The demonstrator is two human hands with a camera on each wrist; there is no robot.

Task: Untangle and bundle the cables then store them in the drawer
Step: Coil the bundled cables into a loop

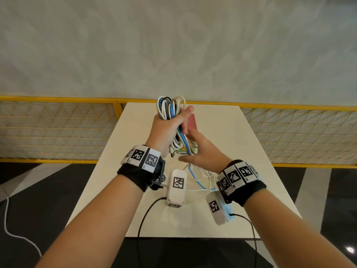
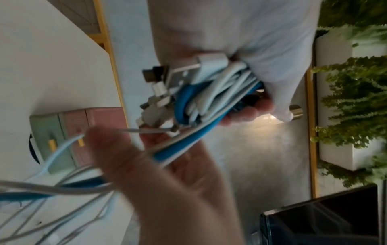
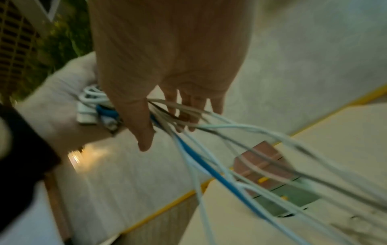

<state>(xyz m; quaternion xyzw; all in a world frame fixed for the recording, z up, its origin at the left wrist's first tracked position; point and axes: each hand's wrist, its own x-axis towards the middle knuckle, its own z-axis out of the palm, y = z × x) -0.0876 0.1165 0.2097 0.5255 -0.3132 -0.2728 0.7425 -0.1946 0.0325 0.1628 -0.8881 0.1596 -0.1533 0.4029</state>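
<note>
A pale surface stood against a yellow-framed railing with mesh infill. Beyond the railing lay a pale grey mottled floor. Dark glossy flooring with light bands lay around the near end of the surface. A thin white cord trailed across that dark flooring at the left. The left wrist view showed green trailing plants in a white planter, a small brass-coloured cylinder on the pale floor, and a dark glossy block near the bottom edge; its nature could not be made out.
</note>
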